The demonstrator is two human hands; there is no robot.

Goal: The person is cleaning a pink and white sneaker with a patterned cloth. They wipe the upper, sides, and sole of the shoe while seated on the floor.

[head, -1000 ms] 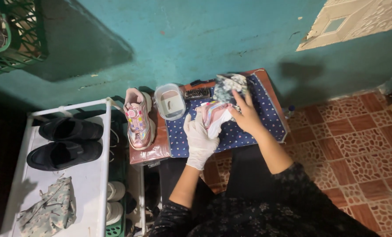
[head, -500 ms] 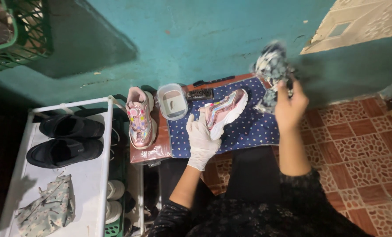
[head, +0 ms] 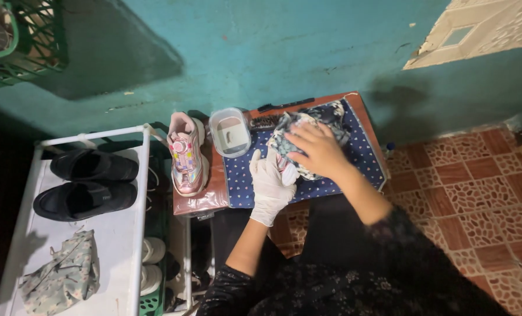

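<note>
A clear tub [head: 230,132] sits open near the back of the small table [head: 214,196], just beside the dotted blue mat [head: 354,164]; something small and pale lies inside, too blurred to name. A green crate [head: 35,55] hangs at the upper left, its contents unclear.

The gloved left hand [head: 269,184] curls around the near end of a shoe [head: 285,171], fingers [head: 259,169] closed on it. The bare right hand [head: 316,151] lies flat, fingers [head: 299,137] spread, pressing a patterned cloth [head: 325,117] down over that shoe. The shoe rests on the mat, mostly hidden; its long axis seems to run from the near left to the far right, though which end is the toe cannot be told.

A second pink shoe [head: 185,155] stands left of the tub, lengthwise toward the wall. A brush [head: 264,122] lies behind the cloth.
</note>
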